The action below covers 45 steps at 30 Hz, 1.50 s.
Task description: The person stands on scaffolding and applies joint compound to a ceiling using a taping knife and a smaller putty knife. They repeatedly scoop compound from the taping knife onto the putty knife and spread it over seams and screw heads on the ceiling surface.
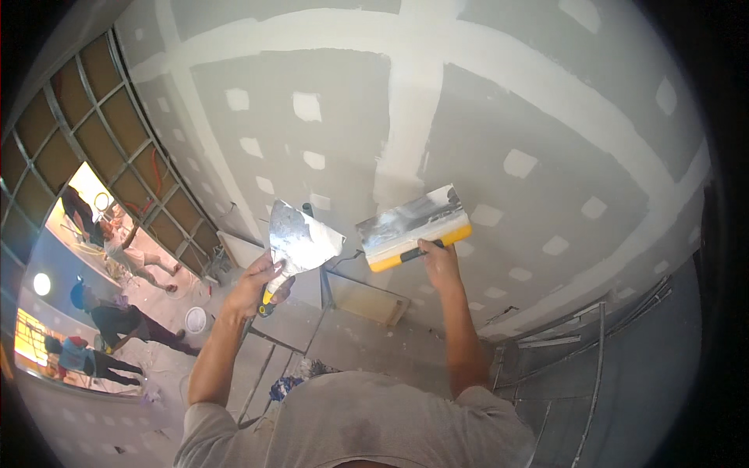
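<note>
My left hand (256, 287) grips a putty knife (284, 284) by its black-and-yellow handle. White joint compound covers much of that broad blade, which points up. My right hand (439, 261) is closed on a wide, yellow-backed finishing knife (409, 226), whose metal blade is smeared with compound. The two blades are apart, side by side in front of a grey plasterboard wall (328, 74). White bands and square patches of compound mark the wall's joints and fixing spots. I cannot tell whether the right blade touches the board.
Metal scaffold bars (599, 382) stand low on the right, and more bars lie below my left forearm. A board (367, 298) leans near the wall's foot. At left are a white bucket (197, 320), an open metal-framed wall (97, 101) and several people, one a person in dark clothes (117, 320).
</note>
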{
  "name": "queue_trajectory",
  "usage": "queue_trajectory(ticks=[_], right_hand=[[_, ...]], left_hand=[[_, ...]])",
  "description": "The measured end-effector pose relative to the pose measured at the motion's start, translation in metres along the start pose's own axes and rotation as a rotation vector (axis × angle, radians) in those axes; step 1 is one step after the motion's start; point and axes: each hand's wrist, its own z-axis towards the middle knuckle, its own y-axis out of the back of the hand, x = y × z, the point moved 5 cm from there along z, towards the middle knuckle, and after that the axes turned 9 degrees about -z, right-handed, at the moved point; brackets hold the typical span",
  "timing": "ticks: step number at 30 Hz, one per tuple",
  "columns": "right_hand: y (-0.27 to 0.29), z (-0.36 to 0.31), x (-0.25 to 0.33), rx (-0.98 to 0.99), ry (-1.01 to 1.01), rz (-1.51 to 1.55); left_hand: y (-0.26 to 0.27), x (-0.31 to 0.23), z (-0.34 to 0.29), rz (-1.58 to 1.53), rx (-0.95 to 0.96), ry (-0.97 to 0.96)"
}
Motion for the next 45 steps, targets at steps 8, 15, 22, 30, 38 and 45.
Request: queue_trajectory(ticks=[8,15,22,30,38,45], right_hand=[[-0.049,-0.067,0.051,0.138,0.205,-0.258],[-0.058,-0.066,-0.001,0.277,0.371,-1.101],[-0.018,-0.108,-0.074,0.094,-0.363,0.226],[-0.125,-0.121,-0.025,0.376,-0.529,0.652],[-0.151,-0.108,0.024,0.443,-0.297,0.487],[-0.151,0.005,0.177,-0.039,0.583,0.206]], left_hand=[[0.018,0.04,0.01,0.015,-0.024,0.203],[-0.003,0.033,0.023,0.076,0.091,0.166],[-0.012,0.003,0.016,0.762,-0.275,-0.264],[-0.003,0.005,0.04,1.144,0.227,-0.669],[0.055,-0.003,0.058,1.538,0.267,-0.596],[0.188,0.006,0.013,1.387,-0.238,-0.311]])
